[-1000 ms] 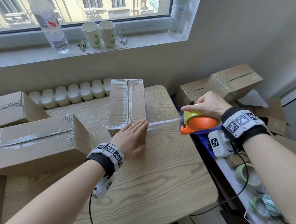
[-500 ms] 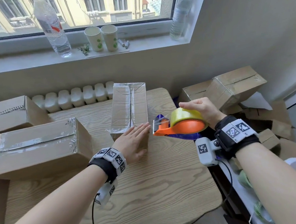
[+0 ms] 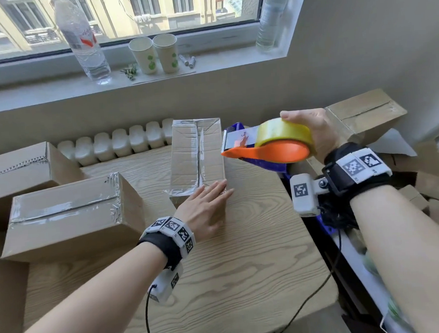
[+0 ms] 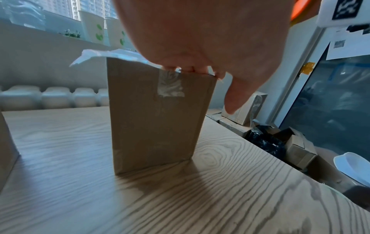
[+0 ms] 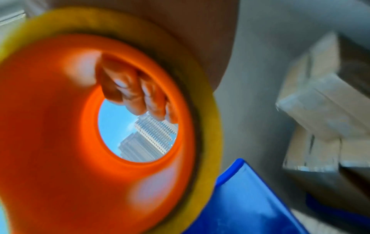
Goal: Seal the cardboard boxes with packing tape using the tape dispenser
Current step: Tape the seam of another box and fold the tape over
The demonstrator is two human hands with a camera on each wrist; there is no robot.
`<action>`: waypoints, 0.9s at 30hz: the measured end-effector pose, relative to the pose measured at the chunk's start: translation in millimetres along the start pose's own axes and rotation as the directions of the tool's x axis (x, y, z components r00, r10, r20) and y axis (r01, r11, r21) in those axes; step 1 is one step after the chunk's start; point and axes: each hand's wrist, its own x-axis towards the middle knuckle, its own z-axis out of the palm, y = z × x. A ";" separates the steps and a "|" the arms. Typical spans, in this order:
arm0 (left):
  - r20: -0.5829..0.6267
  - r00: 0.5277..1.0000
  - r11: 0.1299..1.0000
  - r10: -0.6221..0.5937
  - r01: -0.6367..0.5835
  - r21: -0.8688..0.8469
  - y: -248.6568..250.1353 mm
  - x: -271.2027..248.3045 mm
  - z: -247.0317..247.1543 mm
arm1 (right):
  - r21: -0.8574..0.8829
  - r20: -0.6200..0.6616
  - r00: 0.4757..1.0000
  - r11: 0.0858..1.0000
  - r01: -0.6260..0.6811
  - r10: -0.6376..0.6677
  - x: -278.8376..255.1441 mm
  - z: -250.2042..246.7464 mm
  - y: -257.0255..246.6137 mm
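Pale wood-grain table (image 3: 240, 256) under a window, white radiator (image 3: 115, 143) along its far edge, sill (image 3: 51, 87) above with a water bottle (image 3: 82, 38), two paper cups (image 3: 153, 54) and a second bottle (image 3: 270, 19) at the right corner. At the table's middle far side, a narrow cardboard box (image 3: 197, 155), long axis running near to far, clear tape down its top seam and over the near end; in the left wrist view, a short tape tab (image 4: 170, 83) stuck on the near face just below the top edge, a loose bit of tape sticking out at the top left corner. Left hand (image 3: 205, 209) flat on the near end of that box, fingers straight and pressed on the top edge, thumb hanging free off the right side. Right hand (image 3: 312, 131) raised right of the box, clear of it, wrapped over the yellow tape roll (image 3: 281, 130) of the orange and blue tape dispenser (image 3: 264, 150), fingertips (image 5: 140, 95) curled into the orange core; blade end pointing left toward the box's far right edge, not touching. On the left of the table, a larger taped box (image 3: 68, 216); beyond it another box (image 3: 16, 175). Right of the table, lower down, more cardboard boxes (image 3: 365, 114) piled.
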 end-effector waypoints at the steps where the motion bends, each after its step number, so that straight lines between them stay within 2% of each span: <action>1: 0.009 1.000 1.000 -0.001 0.001 -0.005 -0.2 0.6 -0.7 | -0.028 0.012 1.000 0.999 0.026 -0.026 1.4 0.8 -5.1; 5: 0.030 0.999 0.995 -0.039 0.041 -0.093 -2.9 2.8 -4.3 | -0.170 -0.020 1.000 0.985 -0.021 0.018 4.5 2.3 14.8; 8: -0.012 0.997 0.989 -0.073 0.071 -0.127 -6.2 -0.8 -6.3 | -0.341 -0.077 0.995 0.936 -0.090 0.068 0.1 -1.2 48.1; 11: -0.081 0.988 0.988 -0.133 0.125 -0.093 -8.0 -8.9 -8.9 | -0.439 -0.049 0.992 0.890 -0.124 0.114 -12.3 4.0 82.1; 13: -0.096 0.979 0.981 -0.177 0.168 -0.094 -9.4 -15.2 -7.9 | -0.544 -0.008 0.989 0.829 -0.127 0.146 -21.7 13.3 103.2; 17: -0.131 0.956 0.960 -0.261 0.243 -0.140 -15.0 -27.2 -3.3 | -0.751 0.043 0.979 0.653 -0.100 0.199 -41.8 33.8 138.9; 23: -0.201 0.917 0.926 -0.346 0.298 -0.234 -14.7 -46.2 -2.2 | -0.860 0.077 0.973 0.508 -0.046 0.219 -61.2 55.5 174.8; 27: -0.192 0.878 0.872 -0.438 0.363 -0.328 -15.8 -52.6 3.6 | -0.916 0.118 0.959 0.401 0.005 0.259 -74.4 66.9 189.0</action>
